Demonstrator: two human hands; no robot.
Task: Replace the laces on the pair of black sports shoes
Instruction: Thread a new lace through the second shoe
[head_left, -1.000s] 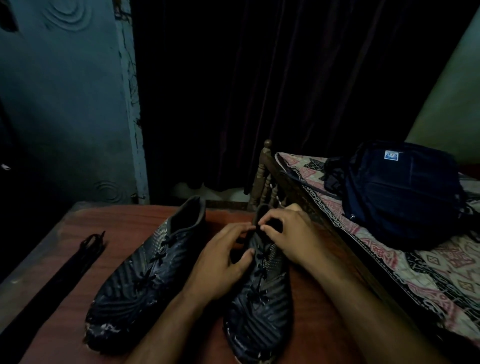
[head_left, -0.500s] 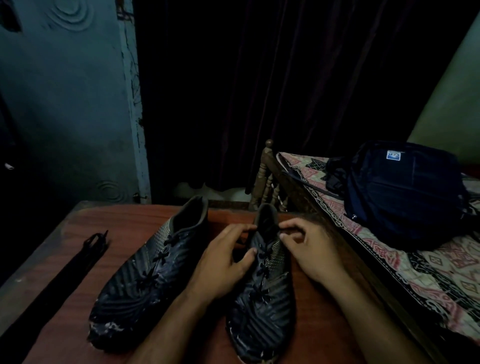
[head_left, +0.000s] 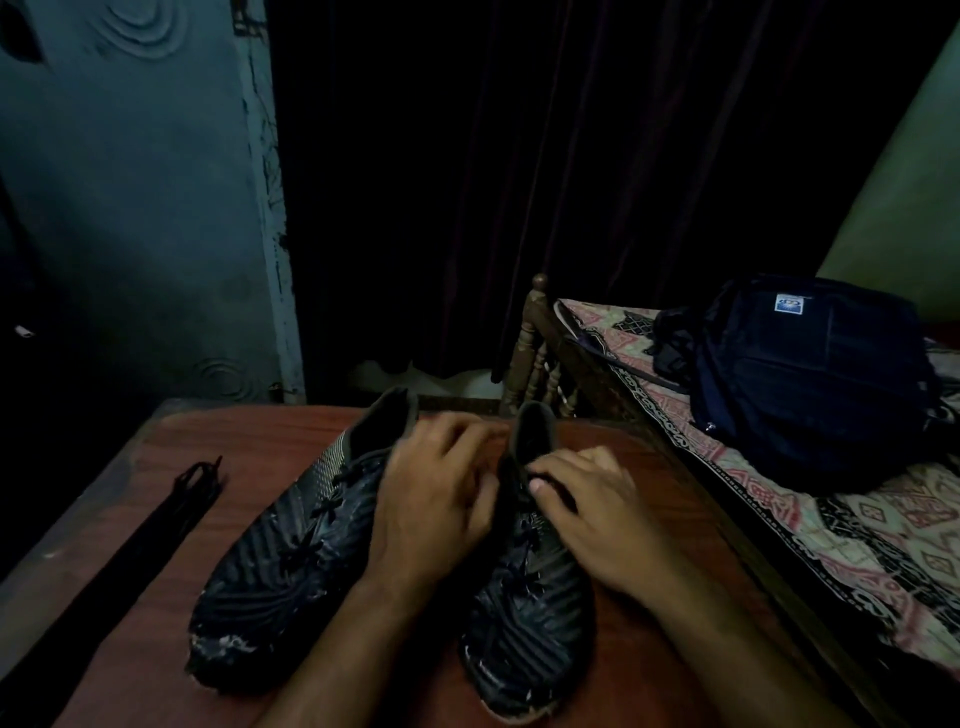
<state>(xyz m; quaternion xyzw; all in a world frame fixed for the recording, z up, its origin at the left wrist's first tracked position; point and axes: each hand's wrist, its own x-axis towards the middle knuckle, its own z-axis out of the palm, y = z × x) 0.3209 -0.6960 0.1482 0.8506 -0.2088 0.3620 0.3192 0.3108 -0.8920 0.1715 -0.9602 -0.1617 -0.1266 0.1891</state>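
Very dim room, deep shadows, blurred left hand (head_left: 436, 499), wide-angle edge distortion

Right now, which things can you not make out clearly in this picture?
- Head view: left hand is motion-blurred, so whether it holds a lace is unclear.
- Right hand covers the top laces of the right shoe.
- The spare laces run into dark shadow.
- The left shoe is too dim for detail.

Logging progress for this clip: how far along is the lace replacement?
Nothing looks finished: the left shoe and right shoe both carry laces. In hand: the right hand works the right shoe's top lacing; the left hand is blurred. Left: both shoes; a lace bundle lies untouched.
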